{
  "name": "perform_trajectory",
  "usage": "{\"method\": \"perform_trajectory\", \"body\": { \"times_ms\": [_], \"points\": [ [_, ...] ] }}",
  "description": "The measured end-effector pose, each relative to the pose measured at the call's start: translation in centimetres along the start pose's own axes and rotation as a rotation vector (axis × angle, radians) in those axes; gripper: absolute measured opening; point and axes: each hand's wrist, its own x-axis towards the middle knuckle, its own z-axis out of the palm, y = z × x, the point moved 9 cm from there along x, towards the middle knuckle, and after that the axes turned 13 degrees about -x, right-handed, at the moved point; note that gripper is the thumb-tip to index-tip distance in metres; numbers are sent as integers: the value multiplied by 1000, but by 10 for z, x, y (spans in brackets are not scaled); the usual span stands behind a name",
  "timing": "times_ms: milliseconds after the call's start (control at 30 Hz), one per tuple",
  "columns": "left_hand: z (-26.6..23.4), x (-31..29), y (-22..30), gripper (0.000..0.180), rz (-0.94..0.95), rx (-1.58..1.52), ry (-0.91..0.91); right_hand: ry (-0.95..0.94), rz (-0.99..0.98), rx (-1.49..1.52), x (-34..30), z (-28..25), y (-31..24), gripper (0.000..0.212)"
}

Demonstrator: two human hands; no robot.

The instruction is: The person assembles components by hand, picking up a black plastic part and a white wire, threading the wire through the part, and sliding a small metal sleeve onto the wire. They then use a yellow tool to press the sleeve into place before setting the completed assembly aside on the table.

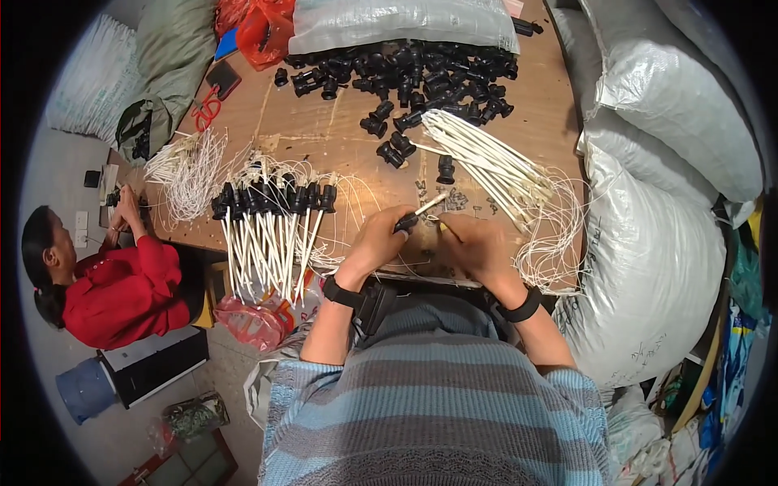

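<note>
My left hand (377, 243) is closed round a black socket (407, 221), and a short white tube (431, 202) sticks out of it to the upper right. Close beside it, my right hand (474, 247) is pinched, with a small yellowish tip showing at the fingers; what it holds is too small to make out. Small metal clips (459, 199) lie scattered just beyond my hands. To the right rests a bundle of white tubes with thin wires (486, 158). On the left, several black sockets with white tubes (271, 211) lie in a row over the table's edge.
A heap of loose black sockets (421, 77) spills from a white sack (405, 24) at the back. Red scissors (207, 109) and a tangle of white wires (190, 174) lie at the left. Full white sacks (656, 267) crowd the right. A person in red (121, 292) sits at the far left.
</note>
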Motion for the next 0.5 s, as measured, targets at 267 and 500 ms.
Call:
{"method": "perform_trajectory", "body": {
  "times_ms": [267,500],
  "points": [
    [12,-3,11,44,-53,-7,-85,-19,-41,17,-5,16,6,7],
    [25,-4,11,49,-14,38,-161,-90,15,116,-7,24,6,9]
  ]
}}
